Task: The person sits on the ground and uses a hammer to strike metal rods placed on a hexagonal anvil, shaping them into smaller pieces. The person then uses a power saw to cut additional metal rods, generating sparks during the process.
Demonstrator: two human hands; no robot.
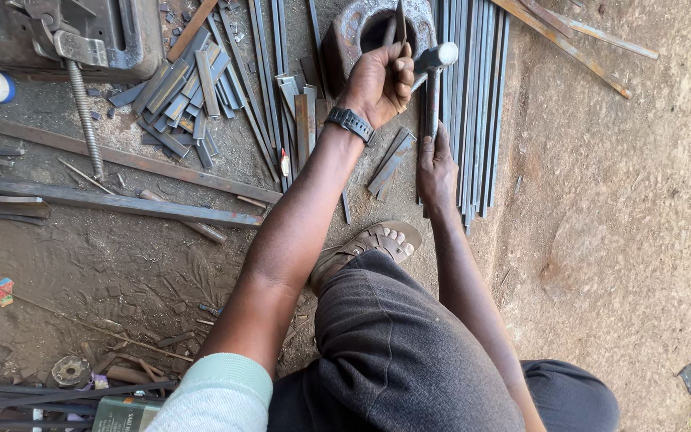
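Left hand: the left hand (pixel 383 80), with a black wristwatch (pixel 351 122) at the wrist, is closed around a thin metal rod (pixel 400 24), which is held upright over the hollow of a heavy iron ring block (pixel 345 32).
Right hand: the right hand (pixel 437 170) is wrapped around the handle of a hammer (pixel 433 80); the hammer head is seen just beside the left fist, near the rod.
Rod position: its lower part is hidden inside the fist; whether it touches the block cannot be told.
Flat bars: a bundle of long steel strips (pixel 477 104) is laid on the dirt ground (pixel 617 224), under and to the right of the hammer.
Cut pieces: short flat offcuts (pixel 177 92) are heaped left of the block.
Foot: a sandalled foot (pixel 373 244) is placed between the forearms.
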